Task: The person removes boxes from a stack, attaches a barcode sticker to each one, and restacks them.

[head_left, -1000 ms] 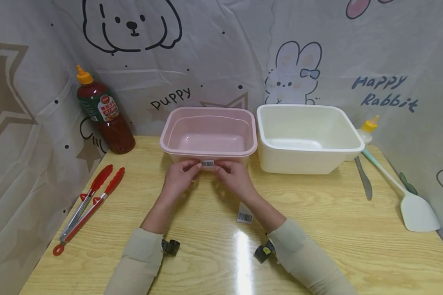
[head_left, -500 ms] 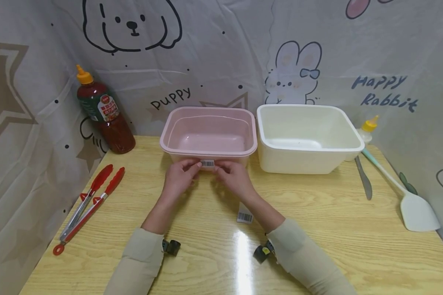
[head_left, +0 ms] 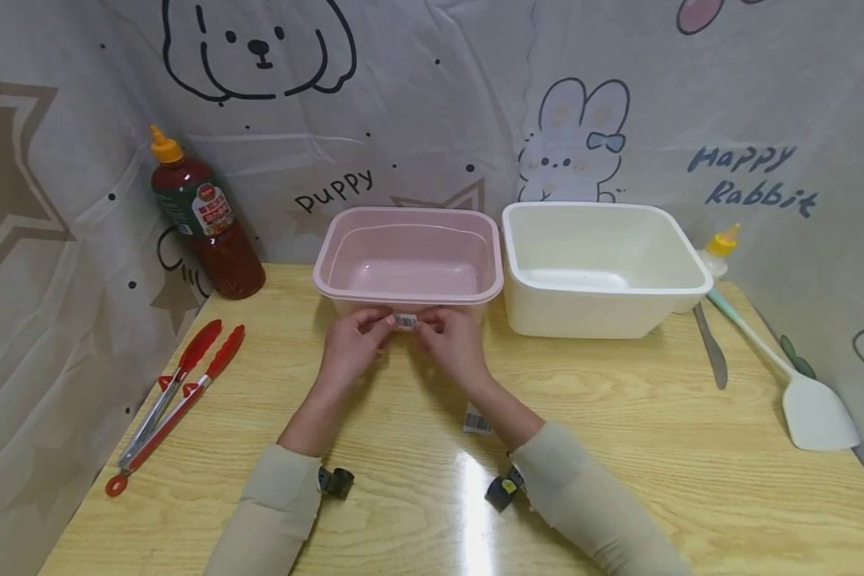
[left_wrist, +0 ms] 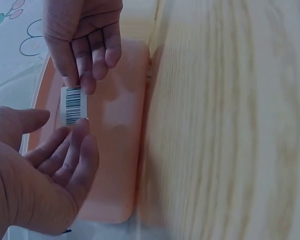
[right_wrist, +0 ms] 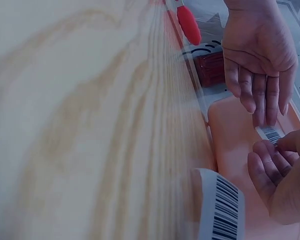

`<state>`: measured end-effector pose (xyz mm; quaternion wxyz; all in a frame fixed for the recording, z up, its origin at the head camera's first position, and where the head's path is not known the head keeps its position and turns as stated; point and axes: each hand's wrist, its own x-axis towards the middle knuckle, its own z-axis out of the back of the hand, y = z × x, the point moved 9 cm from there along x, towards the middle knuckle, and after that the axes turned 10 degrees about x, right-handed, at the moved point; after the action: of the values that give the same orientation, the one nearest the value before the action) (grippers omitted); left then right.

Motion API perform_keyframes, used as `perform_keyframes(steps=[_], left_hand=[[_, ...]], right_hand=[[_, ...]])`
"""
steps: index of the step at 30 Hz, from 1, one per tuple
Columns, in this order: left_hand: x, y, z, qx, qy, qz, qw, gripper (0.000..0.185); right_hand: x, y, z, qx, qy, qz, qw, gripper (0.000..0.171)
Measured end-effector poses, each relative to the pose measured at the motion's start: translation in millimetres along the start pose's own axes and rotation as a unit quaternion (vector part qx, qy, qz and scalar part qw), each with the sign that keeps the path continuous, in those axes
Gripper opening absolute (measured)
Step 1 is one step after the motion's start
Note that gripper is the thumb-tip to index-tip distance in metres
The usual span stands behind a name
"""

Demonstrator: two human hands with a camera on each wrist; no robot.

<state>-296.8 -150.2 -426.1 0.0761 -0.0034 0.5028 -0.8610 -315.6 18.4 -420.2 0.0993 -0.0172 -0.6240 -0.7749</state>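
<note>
The barcode sticker (head_left: 406,322) sits on the near wall of the pink tub (head_left: 408,258), which stands at the back of the wooden table (head_left: 619,432) beside a white tub (head_left: 605,268). The right hand (head_left: 452,346) pinches one end of the sticker with thumb and fingertips (left_wrist: 85,82). The left hand (head_left: 350,348) touches the other end, its fingers (left_wrist: 72,150) only loosely bent. A second barcode label (head_left: 478,419) lies on the table near the right wrist. Red tongs (head_left: 173,400) lie well to the left.
</note>
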Motion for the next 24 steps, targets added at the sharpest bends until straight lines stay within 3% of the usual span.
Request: perform_keyframes(steps=[6,24], left_hand=[[0.3,4.2,5.9,0.008,-0.025,0.011,0.9996,0.032],[0.1,0.3,-3.4,0.025,0.006,-0.007,0.9996,0.029]], right_hand=[[0.1,0.9,0.4,-0.013,-0.006,0.003,1.0,0.015],[-0.2,-4.1,-4.5,0.069,-0.016,-0.016,0.997,0.018]])
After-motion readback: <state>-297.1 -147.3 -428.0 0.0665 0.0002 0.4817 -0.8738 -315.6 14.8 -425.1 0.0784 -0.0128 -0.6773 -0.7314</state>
